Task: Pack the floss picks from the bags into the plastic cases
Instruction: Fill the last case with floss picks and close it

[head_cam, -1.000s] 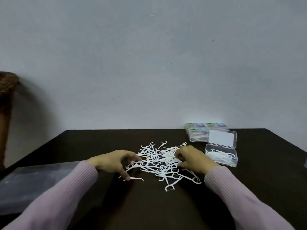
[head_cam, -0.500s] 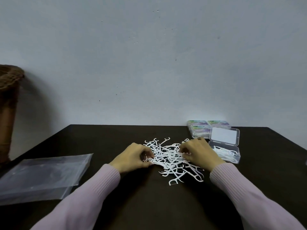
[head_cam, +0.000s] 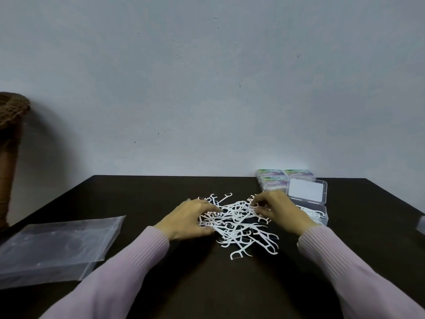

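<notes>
White floss picks (head_cam: 239, 224) on a dark brown table (head_cam: 230, 284); ribbed lilac sleeves (head_cam: 128, 268); a clear bag (head_cam: 53, 247); a clear case (head_cam: 308, 203); green-and-purple labelled cases (head_cam: 273, 178); pale grey wall (head_cam: 207, 88).

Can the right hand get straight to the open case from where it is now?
Probably yes. The right hand is at the pile of floss picks, and the open case lies just beyond it on its outer side, lid up, with nothing between.

Single head view, looking forward-down across table (head_cam: 161, 192) toward wall (head_cam: 207, 88), hands near.
</notes>
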A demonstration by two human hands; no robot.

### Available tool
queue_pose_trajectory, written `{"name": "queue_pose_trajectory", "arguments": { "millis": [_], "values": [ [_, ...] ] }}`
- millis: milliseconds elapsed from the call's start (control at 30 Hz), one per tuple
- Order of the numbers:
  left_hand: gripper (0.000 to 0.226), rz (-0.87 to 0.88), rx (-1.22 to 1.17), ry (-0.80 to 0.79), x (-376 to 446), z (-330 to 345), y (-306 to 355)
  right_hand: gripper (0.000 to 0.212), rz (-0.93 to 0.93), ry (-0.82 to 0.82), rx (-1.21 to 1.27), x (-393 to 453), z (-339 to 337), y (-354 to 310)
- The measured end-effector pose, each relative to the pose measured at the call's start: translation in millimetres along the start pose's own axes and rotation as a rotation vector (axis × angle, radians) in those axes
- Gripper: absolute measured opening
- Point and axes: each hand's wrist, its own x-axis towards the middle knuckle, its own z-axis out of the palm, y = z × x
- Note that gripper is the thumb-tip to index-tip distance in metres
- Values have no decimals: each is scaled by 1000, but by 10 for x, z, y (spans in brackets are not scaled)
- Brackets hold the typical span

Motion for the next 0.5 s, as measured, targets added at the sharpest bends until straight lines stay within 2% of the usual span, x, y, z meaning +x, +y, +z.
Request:
{"name": "queue_pose_trajectory", "arguments": {
  "millis": [67, 233, 433, 500],
  "values": [
    [45, 8, -72, -54, 46, 9, -1, 18, 11, 14, 46, 17, -5, 14],
    [23, 24, -66, -32, 128, 9, 16, 16, 6, 46, 115, 19, -63, 11],
    [18, 206, 282, 101, 132, 64, 62, 15, 24, 102, 146, -29, -170, 64],
    [6, 286, 391, 196, 134, 99, 54, 14, 53, 134, 165, -45, -192, 106]
  ]
}}
